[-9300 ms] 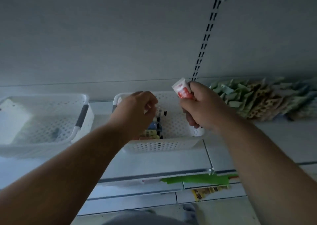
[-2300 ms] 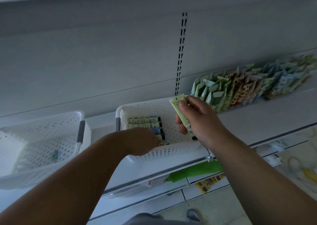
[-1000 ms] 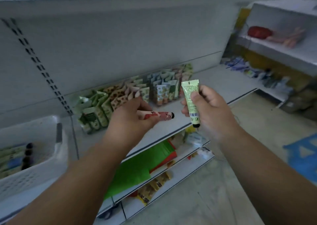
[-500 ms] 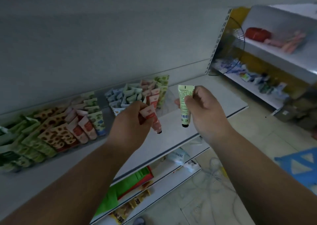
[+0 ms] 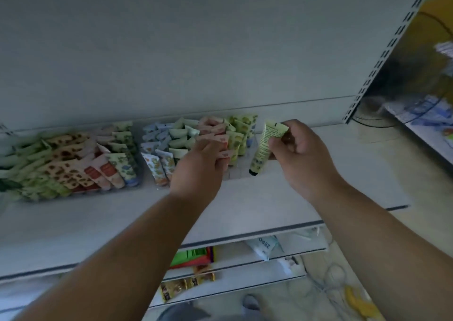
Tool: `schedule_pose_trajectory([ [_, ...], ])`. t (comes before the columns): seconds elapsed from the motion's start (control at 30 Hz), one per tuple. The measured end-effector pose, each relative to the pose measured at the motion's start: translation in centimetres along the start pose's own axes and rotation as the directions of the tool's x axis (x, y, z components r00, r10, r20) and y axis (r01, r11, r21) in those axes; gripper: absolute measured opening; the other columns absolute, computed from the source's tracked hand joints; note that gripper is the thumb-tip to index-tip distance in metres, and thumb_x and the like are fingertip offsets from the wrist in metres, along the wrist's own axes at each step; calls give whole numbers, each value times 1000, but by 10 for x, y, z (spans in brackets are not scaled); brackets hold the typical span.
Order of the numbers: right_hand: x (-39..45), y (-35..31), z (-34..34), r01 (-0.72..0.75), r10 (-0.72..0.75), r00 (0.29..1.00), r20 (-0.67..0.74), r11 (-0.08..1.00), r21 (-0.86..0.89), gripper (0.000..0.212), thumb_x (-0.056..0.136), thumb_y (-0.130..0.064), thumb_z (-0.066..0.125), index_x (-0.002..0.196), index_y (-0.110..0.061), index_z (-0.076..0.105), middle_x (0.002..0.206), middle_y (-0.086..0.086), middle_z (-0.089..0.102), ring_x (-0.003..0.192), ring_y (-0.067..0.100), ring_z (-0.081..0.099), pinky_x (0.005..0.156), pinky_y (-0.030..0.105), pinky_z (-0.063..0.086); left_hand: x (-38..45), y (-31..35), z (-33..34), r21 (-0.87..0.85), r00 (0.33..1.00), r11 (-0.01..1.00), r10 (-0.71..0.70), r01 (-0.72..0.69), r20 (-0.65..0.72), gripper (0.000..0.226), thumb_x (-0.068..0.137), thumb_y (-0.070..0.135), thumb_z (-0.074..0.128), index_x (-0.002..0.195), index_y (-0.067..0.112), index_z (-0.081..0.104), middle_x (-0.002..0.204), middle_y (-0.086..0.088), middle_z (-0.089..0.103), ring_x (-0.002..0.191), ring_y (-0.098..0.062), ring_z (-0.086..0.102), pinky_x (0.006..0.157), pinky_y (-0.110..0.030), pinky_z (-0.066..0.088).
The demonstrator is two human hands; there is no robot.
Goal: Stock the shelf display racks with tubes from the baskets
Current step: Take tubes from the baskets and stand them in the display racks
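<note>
My right hand (image 5: 297,154) pinches a pale green tube (image 5: 266,143) by its flat end, black cap hanging down, just right of the right display rack (image 5: 235,173). My left hand (image 5: 199,165) reaches into that rack and holds a pink-red tube (image 5: 224,153) among the standing pink tubes; most of the tube is hidden by my fingers. The right rack holds rows of blue, green, pink and yellow-green tubes (image 5: 181,134). A second rack (image 5: 73,159) of tubes stands to the left.
The white shelf (image 5: 294,188) runs on to the right of the racks up to a slotted upright (image 5: 382,58). Lower shelves hold green packs (image 5: 193,255) and a white pouch (image 5: 266,246). Another shelf unit stands at the far right. No basket is in view.
My view has swung right and closer to the racks. My left hand has carried the pink-red tube forward into the right rack. My right hand has brought the green tube nearer the rack's right side.
</note>
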State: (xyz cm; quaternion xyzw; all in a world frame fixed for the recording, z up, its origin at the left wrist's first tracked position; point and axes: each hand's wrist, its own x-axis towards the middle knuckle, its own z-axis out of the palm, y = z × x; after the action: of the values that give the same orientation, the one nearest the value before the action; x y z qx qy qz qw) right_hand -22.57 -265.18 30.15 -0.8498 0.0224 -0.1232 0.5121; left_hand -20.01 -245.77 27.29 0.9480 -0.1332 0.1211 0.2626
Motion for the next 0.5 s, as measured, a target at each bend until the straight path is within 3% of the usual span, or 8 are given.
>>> schedule_pose_trajectory([
  [0.13,15,11,-3,28,-29,997,73,1000,6,15,85,-40,60,95,-29,61,85,-3,71,82,20,69,79,50,57,1,5,9,128,998,991,-46,41,36,25,90,20,52,114,17,58,113,-6,58,93,-31,58,66,-33,46],
  [0.23,22,19,-4,53,-52,995,86,999,-3,7,90,-31,63,96,-27,63,82,-6,69,80,16,68,78,45,58,-4,9,14,126,994,992,5,9,-110,35,82,17,65,115,12,57,115,-11,58,92,-35,60,69,-38,50],
  [0.3,27,22,-4,83,-78,992,101,996,-44,4,92,-27,64,95,-28,63,79,-10,67,76,5,66,72,27,55,-14,10,23,114,964,992,73,-45,-257,30,78,16,68,105,8,58,105,-12,59,90,-33,58,70,-37,50],
  [0.33,29,23,-3,97,-88,990,109,993,-72,5,92,-26,64,94,-30,63,78,-13,66,73,0,63,66,16,50,-20,10,31,91,960,993,95,-74,-263,25,79,17,67,101,9,57,100,-10,59,88,-31,57,70,-36,49],
  [0.4,35,26,-2,108,-97,989,109,989,-99,7,91,-24,65,95,-30,63,79,-16,65,72,-4,60,60,6,42,-36,9,50,28,980,996,93,-89,-176,21,81,22,62,98,13,57,97,-5,58,87,-27,56,71,-35,50],
  [0.5,45,32,0,127,-115,989,96,983,-135,11,89,-25,67,100,-26,63,81,-15,65,74,-4,60,63,8,41,-51,2,76,15,1000,1000,16,-16,21,24,80,28,62,102,18,57,101,0,57,94,-24,56,80,-34,49],
])
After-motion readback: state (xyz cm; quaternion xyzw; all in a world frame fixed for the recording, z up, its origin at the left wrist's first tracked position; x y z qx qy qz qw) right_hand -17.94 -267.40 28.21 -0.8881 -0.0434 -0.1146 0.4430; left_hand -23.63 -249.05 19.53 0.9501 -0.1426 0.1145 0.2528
